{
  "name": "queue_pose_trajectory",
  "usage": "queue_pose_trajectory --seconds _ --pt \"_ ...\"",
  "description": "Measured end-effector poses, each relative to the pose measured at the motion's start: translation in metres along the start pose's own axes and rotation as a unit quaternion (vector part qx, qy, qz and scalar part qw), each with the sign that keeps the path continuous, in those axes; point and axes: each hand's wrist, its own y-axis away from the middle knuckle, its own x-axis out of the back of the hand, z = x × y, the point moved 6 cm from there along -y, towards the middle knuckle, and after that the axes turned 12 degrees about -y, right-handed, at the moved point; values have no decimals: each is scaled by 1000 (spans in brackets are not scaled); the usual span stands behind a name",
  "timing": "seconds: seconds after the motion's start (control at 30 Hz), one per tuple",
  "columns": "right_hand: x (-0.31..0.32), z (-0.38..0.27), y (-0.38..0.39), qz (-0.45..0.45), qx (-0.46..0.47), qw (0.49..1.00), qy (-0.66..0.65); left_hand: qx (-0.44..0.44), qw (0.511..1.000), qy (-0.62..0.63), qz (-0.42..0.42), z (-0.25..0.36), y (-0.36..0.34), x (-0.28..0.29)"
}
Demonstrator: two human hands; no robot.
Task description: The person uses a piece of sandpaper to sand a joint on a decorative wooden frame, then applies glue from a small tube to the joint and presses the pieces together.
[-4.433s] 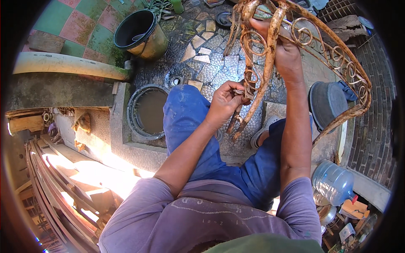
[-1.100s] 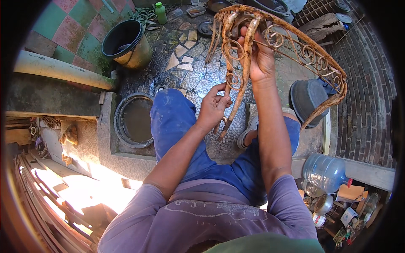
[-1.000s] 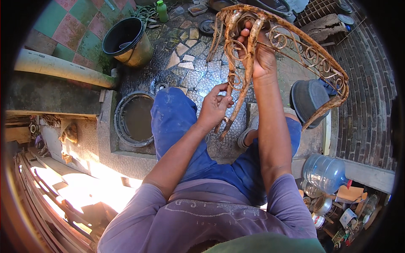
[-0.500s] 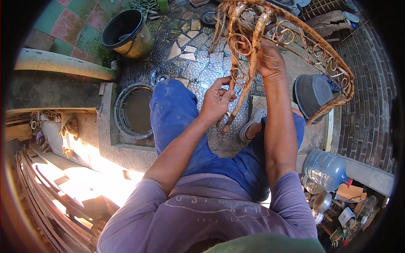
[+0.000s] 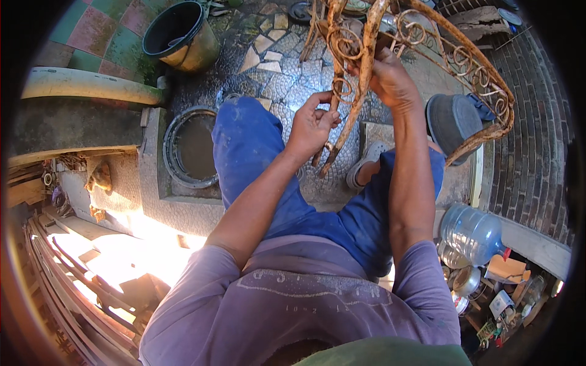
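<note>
A rusty metal stand frame (image 5: 368,52) with curled scrollwork fills the upper middle and right of the view. Brown rust covers its legs and its curved rim. On its nearer left leg, my left hand (image 5: 312,125) pinches the bar between thumb and fingers, just below a round scroll. Higher up, my right hand (image 5: 390,79) is closed around the inside of the frame by the other leg. The bars hide part of its fingers, and whether it also holds something small cannot be made out.
A black bucket (image 5: 207,52) stands at the upper left, near a pale pipe (image 5: 91,85). A round basin of murky water (image 5: 194,149) sits by my left knee. To the right are a dark tub (image 5: 453,125) and a clear water jug (image 5: 470,232). Wooden strips (image 5: 67,293) lie lower left.
The view has shifted slightly, and the frame sits a little higher in it. My right hand has moved slightly on the frame; my left hand keeps its pinch on the leg.
</note>
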Motion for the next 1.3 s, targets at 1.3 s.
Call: queue_pose_trajectory --seconds 1.3 --pt "11 6 55 35 -74 965 251 -57 998 -11 16 15 -10 4"
